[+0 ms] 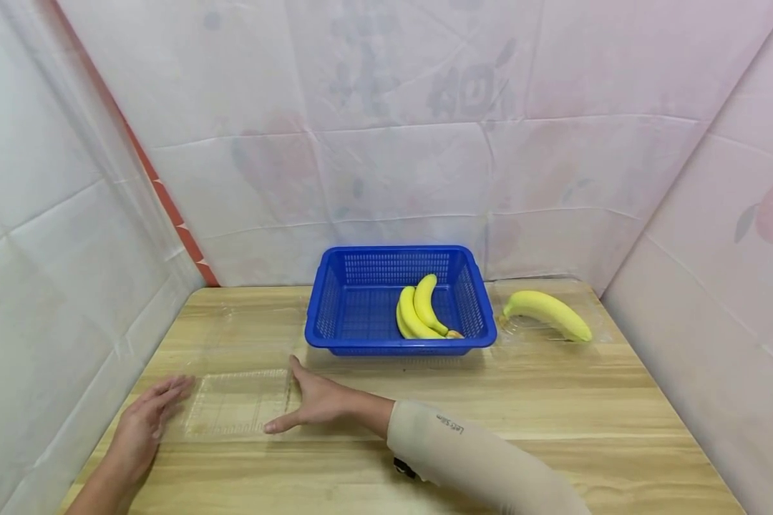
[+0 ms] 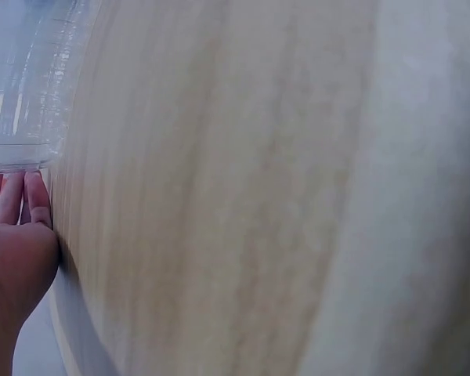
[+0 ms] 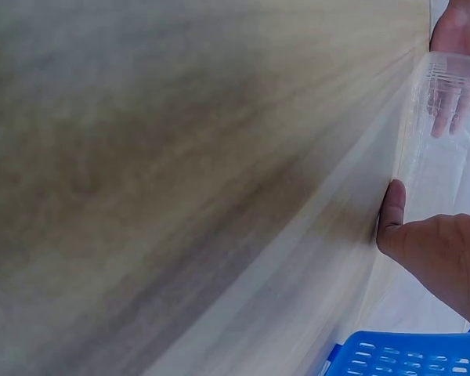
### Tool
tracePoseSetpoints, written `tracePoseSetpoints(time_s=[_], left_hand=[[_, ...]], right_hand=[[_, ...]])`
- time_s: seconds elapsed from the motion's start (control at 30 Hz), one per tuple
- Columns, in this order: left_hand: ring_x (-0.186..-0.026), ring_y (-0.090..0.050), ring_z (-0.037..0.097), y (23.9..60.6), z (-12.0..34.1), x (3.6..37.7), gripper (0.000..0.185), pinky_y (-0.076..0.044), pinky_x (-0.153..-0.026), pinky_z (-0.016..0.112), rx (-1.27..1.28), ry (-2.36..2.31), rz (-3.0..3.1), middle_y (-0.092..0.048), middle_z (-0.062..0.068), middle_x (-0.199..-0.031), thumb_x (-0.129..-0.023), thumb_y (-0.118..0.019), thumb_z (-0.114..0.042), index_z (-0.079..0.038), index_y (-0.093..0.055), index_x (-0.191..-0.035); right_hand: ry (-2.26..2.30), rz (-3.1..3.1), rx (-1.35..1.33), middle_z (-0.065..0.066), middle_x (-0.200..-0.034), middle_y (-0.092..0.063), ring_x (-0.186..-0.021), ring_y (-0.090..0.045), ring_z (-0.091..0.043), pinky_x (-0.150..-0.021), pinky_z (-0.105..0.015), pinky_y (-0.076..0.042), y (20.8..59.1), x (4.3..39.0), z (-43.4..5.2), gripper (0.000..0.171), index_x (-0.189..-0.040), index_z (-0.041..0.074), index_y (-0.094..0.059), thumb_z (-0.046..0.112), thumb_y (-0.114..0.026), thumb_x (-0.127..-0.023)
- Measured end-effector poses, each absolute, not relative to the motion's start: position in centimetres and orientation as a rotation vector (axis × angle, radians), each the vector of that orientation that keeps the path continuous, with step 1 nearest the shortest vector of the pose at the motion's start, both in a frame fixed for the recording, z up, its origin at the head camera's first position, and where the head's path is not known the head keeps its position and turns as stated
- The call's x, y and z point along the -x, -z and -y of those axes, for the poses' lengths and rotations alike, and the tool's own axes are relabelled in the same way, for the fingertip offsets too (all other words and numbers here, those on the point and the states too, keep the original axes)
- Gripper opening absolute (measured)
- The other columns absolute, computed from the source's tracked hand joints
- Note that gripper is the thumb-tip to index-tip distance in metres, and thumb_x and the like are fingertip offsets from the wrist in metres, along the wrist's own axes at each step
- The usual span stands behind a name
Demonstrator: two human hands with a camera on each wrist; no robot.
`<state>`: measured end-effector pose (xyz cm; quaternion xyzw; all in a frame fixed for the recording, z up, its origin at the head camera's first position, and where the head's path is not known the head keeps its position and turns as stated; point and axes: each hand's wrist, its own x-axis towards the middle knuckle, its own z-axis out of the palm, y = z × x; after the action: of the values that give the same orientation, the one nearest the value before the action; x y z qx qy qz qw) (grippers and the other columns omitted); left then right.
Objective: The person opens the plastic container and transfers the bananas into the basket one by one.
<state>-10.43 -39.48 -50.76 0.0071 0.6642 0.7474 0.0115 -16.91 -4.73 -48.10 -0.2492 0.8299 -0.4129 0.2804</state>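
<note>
A clear plastic clamshell box point(image 1: 238, 404) lies on the left of the table, with its see-through lid faintly visible behind it. My left hand point(image 1: 140, 425) is at the box's left side, fingers extended; in the left wrist view the fingertips point(image 2: 36, 188) meet its edge. At the right side is my right hand point(image 1: 318, 397), thumb and fingers spread wide apart near the box's edge. Whether the right fingertips touch the plastic I cannot tell. The right wrist view shows the right thumb point(image 3: 393, 205) straight beside the tabletop.
A blue plastic basket point(image 1: 396, 347) at the back middle holds a few yellow bananas point(image 1: 419, 315). To its right, one banana point(image 1: 550, 313) lies in another clear plastic box. White cloth walls point(image 1: 412, 172) enclose the wooden table point(image 1: 522, 415) at the back and sides.
</note>
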Motion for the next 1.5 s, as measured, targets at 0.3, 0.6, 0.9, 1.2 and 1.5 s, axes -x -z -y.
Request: tracePoseSetpoints(time_s=[0.3,0.6,0.9,1.2,1.5], left_hand=[[-0.126,-0.064,-0.009,51.0,39.4,10.8,0.040,-0.050,-0.100,0.008,-0.194,-2.300,-2.097,-0.069,-0.023,-0.138,-0.117,-0.031,-0.011,-0.027,-0.062,-0.139],[-0.127,-0.049,-0.025,50.7,39.2,10.8,0.057,-0.038,-0.095,0.004,-0.028,-1.951,-2.384,-0.056,-0.037,-0.143,-0.117,-0.039,-0.021,-0.006,-0.023,-0.170],[-0.127,-0.035,-0.028,50.1,38.8,11.5,0.068,-0.034,-0.092,0.001,0.112,-1.649,-2.489,-0.022,0.002,-0.179,-0.117,-0.038,-0.038,-0.016,-0.008,-0.173],[-0.148,-0.030,-0.008,49.9,38.6,12.6,0.073,-0.034,-0.092,0.002,0.174,-1.601,-2.469,-0.015,0.019,-0.179,-0.116,-0.038,-0.045,-0.017,-0.004,-0.173],[-0.166,-0.009,0.044,49.6,38.4,13.5,0.077,-0.020,-0.135,0.035,0.287,-1.657,-2.400,-0.002,0.014,-0.181,-0.114,-0.037,-0.055,-0.014,-0.008,-0.173]], right_hand=[[1.066,-2.210,0.676,-0.002,-0.180,-0.020,-0.165,-0.027,-0.021,-0.134,-0.039,-0.031,48.5,18.0,4.3,0.124,-0.174,0.022,-0.001,0.065,-0.080,-0.088],[1.053,-2.203,0.716,-0.005,-0.180,-0.018,-0.165,-0.027,-0.024,-0.134,-0.039,-0.030,48.4,19.4,4.4,0.115,-0.174,0.017,-0.005,0.064,-0.073,-0.093],[1.137,-2.103,0.675,-0.012,-0.179,-0.022,-0.081,-0.076,-0.012,-0.131,-0.038,-0.036,48.5,20.4,4.1,0.107,-0.174,0.023,-0.003,0.059,-0.070,-0.098],[1.153,-2.098,0.634,-0.015,-0.178,-0.027,-0.079,-0.076,-0.011,-0.126,-0.035,-0.041,48.5,20.6,4.1,0.108,-0.174,0.027,-0.004,0.062,-0.070,-0.097],[1.150,-2.092,0.623,-0.015,-0.176,-0.030,-0.079,-0.076,-0.011,-0.124,-0.032,-0.043,48.3,20.4,4.3,0.110,-0.174,0.025,-0.003,0.064,-0.070,-0.096]])
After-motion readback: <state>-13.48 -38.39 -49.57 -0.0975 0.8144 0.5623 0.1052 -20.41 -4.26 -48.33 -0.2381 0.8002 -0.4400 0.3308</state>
